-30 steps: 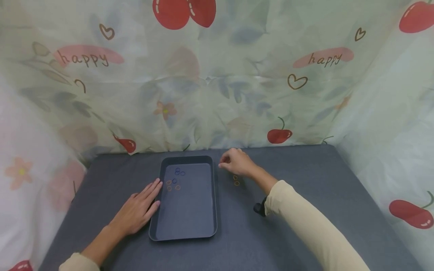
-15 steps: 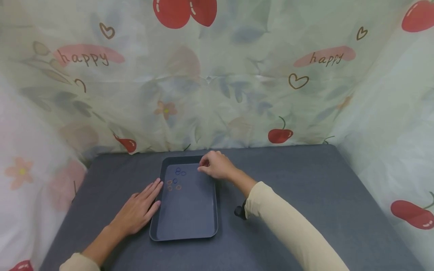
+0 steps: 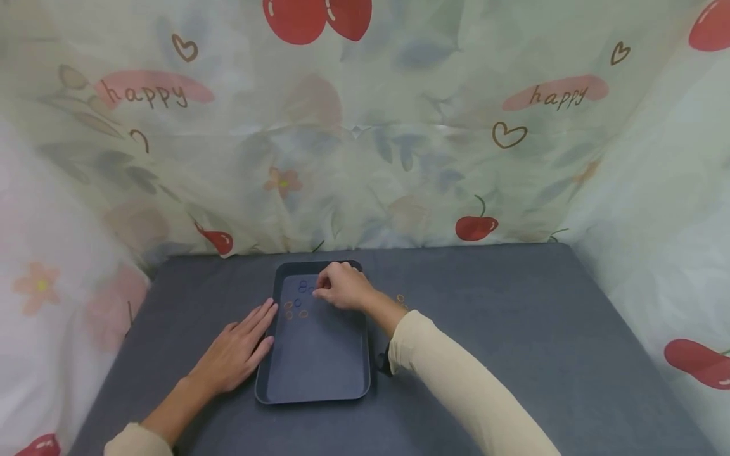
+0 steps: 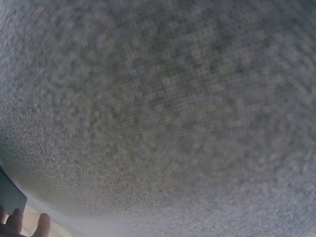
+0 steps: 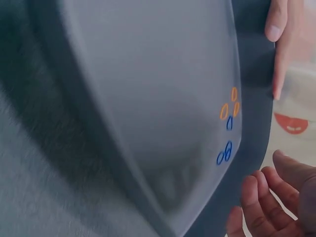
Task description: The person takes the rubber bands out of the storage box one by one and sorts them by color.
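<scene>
A dark grey rectangular tray (image 3: 319,401) lies on the table. Toward its far left part are three small orange rings (image 3: 303,314) and several small blue rings (image 3: 298,303), all thin like rubber bands. My left hand (image 3: 235,351) rests with straight fingers against the tray's left rim. Over the far part of the tray, my right hand (image 3: 345,286) has thumb and fingers drawn toward each other, close to the blue rings. In the right wrist view the bent fingers (image 5: 251,195) and thumb show, but whether a ring is between them cannot be made out.
On the table right of the tray, two orange rings (image 3: 400,297) lie partly behind my right wrist. Grey cloth covers the table (image 3: 502,342). A printed fabric curtain (image 3: 365,158) encloses the back and both sides.
My right hand has travelled left, from beside the tray's right rim to above the rings inside it. My left hand keeps its place at the left rim. The head view has shifted slightly.
</scene>
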`<state>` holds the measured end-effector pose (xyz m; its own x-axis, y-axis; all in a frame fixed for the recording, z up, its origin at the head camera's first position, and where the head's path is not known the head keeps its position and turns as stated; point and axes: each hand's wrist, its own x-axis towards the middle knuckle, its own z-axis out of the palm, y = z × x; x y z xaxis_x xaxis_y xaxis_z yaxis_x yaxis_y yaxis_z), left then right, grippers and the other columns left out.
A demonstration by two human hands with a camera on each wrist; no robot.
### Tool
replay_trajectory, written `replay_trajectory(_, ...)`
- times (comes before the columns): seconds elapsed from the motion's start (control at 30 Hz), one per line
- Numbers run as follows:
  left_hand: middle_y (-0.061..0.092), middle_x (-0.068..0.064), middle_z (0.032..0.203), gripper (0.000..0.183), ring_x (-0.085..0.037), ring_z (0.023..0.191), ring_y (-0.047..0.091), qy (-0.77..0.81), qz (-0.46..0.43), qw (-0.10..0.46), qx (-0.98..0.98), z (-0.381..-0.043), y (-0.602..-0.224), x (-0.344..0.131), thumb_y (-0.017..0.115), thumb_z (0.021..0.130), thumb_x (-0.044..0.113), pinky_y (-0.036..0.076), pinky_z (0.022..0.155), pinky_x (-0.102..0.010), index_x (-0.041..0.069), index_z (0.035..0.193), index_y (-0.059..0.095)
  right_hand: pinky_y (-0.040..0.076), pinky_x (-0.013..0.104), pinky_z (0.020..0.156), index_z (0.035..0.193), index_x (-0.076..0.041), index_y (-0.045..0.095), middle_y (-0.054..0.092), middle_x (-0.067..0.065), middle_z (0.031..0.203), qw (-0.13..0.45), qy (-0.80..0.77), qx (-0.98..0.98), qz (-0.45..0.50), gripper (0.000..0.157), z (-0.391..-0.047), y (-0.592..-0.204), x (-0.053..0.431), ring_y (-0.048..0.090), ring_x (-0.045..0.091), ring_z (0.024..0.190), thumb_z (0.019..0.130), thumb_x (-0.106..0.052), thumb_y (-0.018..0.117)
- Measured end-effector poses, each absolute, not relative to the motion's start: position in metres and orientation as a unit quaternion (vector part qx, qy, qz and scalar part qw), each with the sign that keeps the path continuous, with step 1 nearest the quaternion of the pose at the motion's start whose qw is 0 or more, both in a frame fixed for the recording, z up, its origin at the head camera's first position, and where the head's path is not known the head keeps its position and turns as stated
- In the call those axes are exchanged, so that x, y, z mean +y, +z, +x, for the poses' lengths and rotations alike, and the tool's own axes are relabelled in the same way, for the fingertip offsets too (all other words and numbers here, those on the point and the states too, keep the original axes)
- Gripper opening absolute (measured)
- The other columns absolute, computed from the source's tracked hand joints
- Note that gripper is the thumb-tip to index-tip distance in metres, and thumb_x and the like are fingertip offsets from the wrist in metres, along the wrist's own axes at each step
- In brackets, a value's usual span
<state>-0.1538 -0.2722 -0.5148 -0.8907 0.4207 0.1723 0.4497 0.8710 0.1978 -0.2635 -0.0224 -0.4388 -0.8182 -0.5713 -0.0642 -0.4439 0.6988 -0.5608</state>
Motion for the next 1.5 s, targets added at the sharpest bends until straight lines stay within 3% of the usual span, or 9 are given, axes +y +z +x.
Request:
replay_trajectory(0.6,0.026,-0.008,0.158,0.059,-0.027,0.138,0.037,-0.121,-0.23,0.062,-0.964,-0.154,-0.513,-0.272,0.05,0.102,0.031,0.041,0.093,-0.054,0.007,0.153,0.031,0.047,0.03,0.069,0.087,-0.018,0.077,0.065,-0.013,0.075,0.107,-0.255,0.926,-0.257,0.007,-0.257,-0.473,-0.051,0.057,0.004,0.067,0.088,-0.024,0.074)
replay_trajectory(1.1,0.027,-0.009,0.158,0.059,-0.027,0.137,0.038,-0.12,-0.236,0.068,-0.962,-0.154,-0.513,-0.272,0.05,0.102,0.03,0.042,0.091,-0.052,0.008,0.153,0.03,0.048,0.03,0.079,0.099,-0.017,0.078,0.069,-0.011,0.085,0.116,-0.244,0.926,-0.264,0.013,-0.256,-0.484,-0.057,0.061,0.005,0.078,0.087,-0.023,0.076)
replay_trajectory(1.5,0.028,-0.009,0.157,0.058,-0.028,0.136,0.039,-0.121,-0.233,0.067,-0.962,-0.154,-0.515,-0.272,0.05,0.102,0.03,0.042,0.091,-0.053,0.007,0.153,0.032,0.049,0.031,0.076,0.095,-0.019,0.078,0.066,-0.013,0.078,0.101,-0.219,0.933,-0.267,0.009,-0.257,-0.492,-0.062,0.059,0.004,0.072,0.087,-0.023,0.076)
